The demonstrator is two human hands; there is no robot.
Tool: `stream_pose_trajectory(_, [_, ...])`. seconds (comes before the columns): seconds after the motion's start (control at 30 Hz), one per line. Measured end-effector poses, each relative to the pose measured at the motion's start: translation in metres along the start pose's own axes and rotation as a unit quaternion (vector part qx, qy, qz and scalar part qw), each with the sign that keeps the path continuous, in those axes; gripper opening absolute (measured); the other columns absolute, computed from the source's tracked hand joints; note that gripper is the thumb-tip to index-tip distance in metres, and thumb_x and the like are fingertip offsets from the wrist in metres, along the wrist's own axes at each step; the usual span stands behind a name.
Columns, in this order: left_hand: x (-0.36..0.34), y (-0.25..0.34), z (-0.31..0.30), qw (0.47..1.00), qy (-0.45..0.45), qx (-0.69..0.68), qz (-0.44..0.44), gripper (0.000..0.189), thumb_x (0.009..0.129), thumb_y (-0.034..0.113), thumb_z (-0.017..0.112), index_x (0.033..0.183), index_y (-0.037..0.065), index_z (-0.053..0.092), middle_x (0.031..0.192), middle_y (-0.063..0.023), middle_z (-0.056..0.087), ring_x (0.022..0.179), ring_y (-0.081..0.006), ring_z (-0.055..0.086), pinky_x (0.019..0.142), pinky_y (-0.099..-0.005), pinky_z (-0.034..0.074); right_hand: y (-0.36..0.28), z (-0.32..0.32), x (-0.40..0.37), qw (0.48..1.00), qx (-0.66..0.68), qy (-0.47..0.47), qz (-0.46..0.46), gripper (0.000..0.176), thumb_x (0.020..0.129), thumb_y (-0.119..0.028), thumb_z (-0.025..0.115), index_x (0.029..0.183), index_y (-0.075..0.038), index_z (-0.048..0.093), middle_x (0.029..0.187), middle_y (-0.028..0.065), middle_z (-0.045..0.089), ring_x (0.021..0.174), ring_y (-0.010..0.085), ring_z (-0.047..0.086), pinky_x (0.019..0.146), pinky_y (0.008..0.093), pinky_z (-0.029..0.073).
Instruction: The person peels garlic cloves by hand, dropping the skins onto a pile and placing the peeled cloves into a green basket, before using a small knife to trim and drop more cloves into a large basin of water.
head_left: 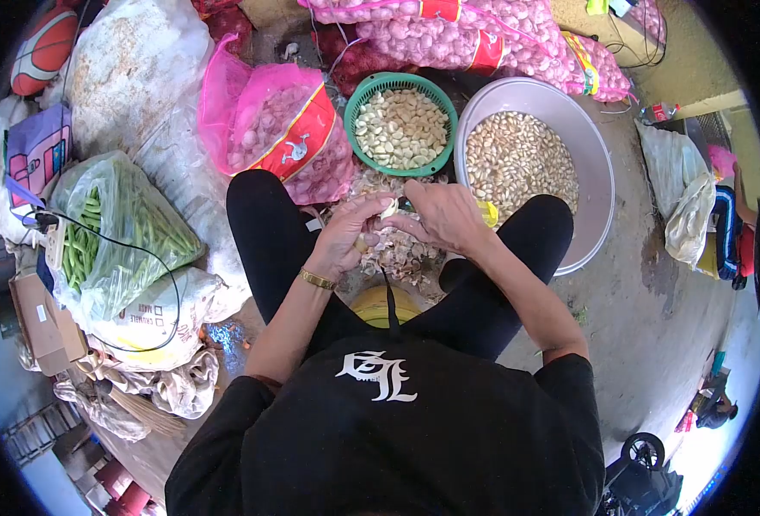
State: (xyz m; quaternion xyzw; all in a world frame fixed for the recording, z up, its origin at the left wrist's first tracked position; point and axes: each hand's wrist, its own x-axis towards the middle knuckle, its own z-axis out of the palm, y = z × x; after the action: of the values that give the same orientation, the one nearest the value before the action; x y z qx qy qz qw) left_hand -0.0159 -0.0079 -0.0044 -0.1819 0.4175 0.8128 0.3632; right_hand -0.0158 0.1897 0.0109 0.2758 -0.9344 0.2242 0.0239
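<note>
My left hand (pixel 351 234) is closed around a pale garlic clove (pixel 389 209), held up between its fingertips. Closed at the same clove, my right hand (pixel 445 217) has its thumb and fingers pinched together. A small dark piece shows at its fingertips, but I cannot make out what it is. Papery garlic skins (pixel 401 256) lie in a heap beneath both hands. Just beyond them stands a green plastic basket (pixel 353 142) of peeled cloves (pixel 401 129). To its right, a large greyish basin (pixel 602 185) holds many unpeeled cloves (pixel 522 159).
Pink net sacks of garlic (pixel 315 129) stand at front left, with more netted garlic (pixel 466 39) along the back. At left are a plastic bag of green pods (pixel 126 228), a cardboard box (pixel 43 322) and a cable. Bare concrete floor (pixel 646 318) stretches right.
</note>
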Motion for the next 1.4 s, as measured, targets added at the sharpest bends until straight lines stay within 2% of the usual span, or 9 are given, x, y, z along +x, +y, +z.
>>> stream_pose_trajectory(0.53, [0.007,-0.007,-0.006,0.999,0.016,-0.028,0.015,0.024,0.091,0.014,0.063,0.112,0.001,0.062,0.088,0.0008,0.06,0.066,-0.0045,0.051,0.04,-0.0154,0.034,-0.003,0.007,-0.002,1.0,0.017,-0.016,0.007,0.041,0.089,-0.043,0.06,0.086,-0.004,0.049,0.069,0.015,0.06,0.064,0.035,0.062,0.053,0.0444,0.045])
stream_pose_trajectory(0.8, [0.007,-0.007,-0.008,0.999,0.018,-0.027,0.03,0.022,0.091,0.015,0.063,0.111,0.005,0.063,0.086,0.0024,0.061,0.065,-0.0035,0.052,0.042,-0.0146,0.036,-0.004,-0.002,-0.007,1.0,0.026,0.0,0.014,0.04,0.088,-0.043,0.062,0.087,-0.004,0.054,0.067,0.0153,0.06,0.064,0.0358,0.062,0.053,0.0437,0.046])
stream_pose_trajectory(0.9, [0.004,-0.007,-0.005,0.998,0.029,-0.013,0.055,0.021,0.092,0.016,0.063,0.11,0.005,0.064,0.084,0.0028,0.061,0.065,-0.0032,0.053,0.042,-0.0144,0.037,-0.007,-0.002,-0.005,0.994,0.066,0.051,0.07,0.035,0.088,-0.036,0.066,0.093,-0.003,0.059,0.068,0.0152,0.063,0.063,0.0304,0.064,0.054,0.0396,0.047])
stream_pose_trajectory(0.97, [0.005,-0.009,-0.006,0.997,0.037,0.001,0.072,0.02,0.091,0.015,0.064,0.108,0.005,0.065,0.081,0.0026,0.061,0.064,-0.0031,0.053,0.042,-0.0146,0.037,-0.011,0.0,0.0,0.951,0.255,0.064,0.163,0.027,0.087,-0.027,0.069,0.097,-0.003,0.064,0.07,0.0146,0.066,0.061,0.0215,0.064,0.056,0.0347,0.048])
stream_pose_trajectory(1.0, [0.005,-0.009,-0.006,0.995,0.043,0.015,0.09,0.019,0.091,0.014,0.065,0.107,0.004,0.065,0.079,0.0023,0.061,0.063,-0.0031,0.054,0.042,-0.0149,0.037,-0.012,0.002,0.0,0.951,0.254,0.064,0.163,0.027,0.087,-0.027,0.069,0.097,-0.003,0.064,0.07,0.0146,0.066,0.061,0.0215,0.064,0.056,0.0347,0.048])
stream_pose_trajectory(1.07, [0.005,-0.009,-0.002,0.992,0.065,0.025,0.106,0.018,0.09,0.013,0.066,0.105,0.004,0.066,0.078,0.0019,0.061,0.061,-0.0031,0.053,0.042,-0.015,0.037,-0.012,0.009,0.002,0.938,0.277,0.107,0.178,0.033,0.082,-0.032,0.072,0.094,-0.001,0.068,0.075,0.0221,0.065,0.07,0.0374,0.065,0.061,0.0393,0.05])
stream_pose_trajectory(1.3, [0.006,-0.019,0.001,0.975,0.12,0.078,0.17,0.018,0.087,0.012,0.069,0.102,0.003,0.067,0.076,0.0008,0.063,0.056,-0.0026,0.052,0.041,-0.0147,0.035,-0.014,0.023,0.001,0.931,0.256,0.147,0.214,0.028,0.079,-0.025,0.072,0.092,0.0,0.069,0.075,0.0232,0.065,0.07,0.0378,0.065,0.063,0.0401,0.05])
stream_pose_trajectory(1.37, [0.006,-0.019,0.003,0.974,0.123,0.084,0.173,0.017,0.087,0.012,0.069,0.101,0.003,0.067,0.075,0.001,0.063,0.056,-0.0025,0.052,0.04,-0.0148,0.035,-0.014,0.021,0.003,0.945,0.215,0.147,0.196,0.023,0.082,-0.019,0.071,0.093,0.001,0.068,0.067,0.019,0.063,0.056,0.0229,0.062,0.056,0.0359,0.047])
stream_pose_trajectory(1.4, [0.006,-0.019,0.004,0.972,0.127,0.09,0.176,0.016,0.087,0.011,0.069,0.101,0.003,0.068,0.074,0.0012,0.062,0.056,-0.0024,0.052,0.04,-0.0148,0.035,-0.014,0.021,0.003,0.945,0.215,0.148,0.196,0.023,0.082,-0.019,0.071,0.093,0.001,0.068,0.067,0.019,0.063,0.056,0.0229,0.062,0.056,0.0359,0.047])
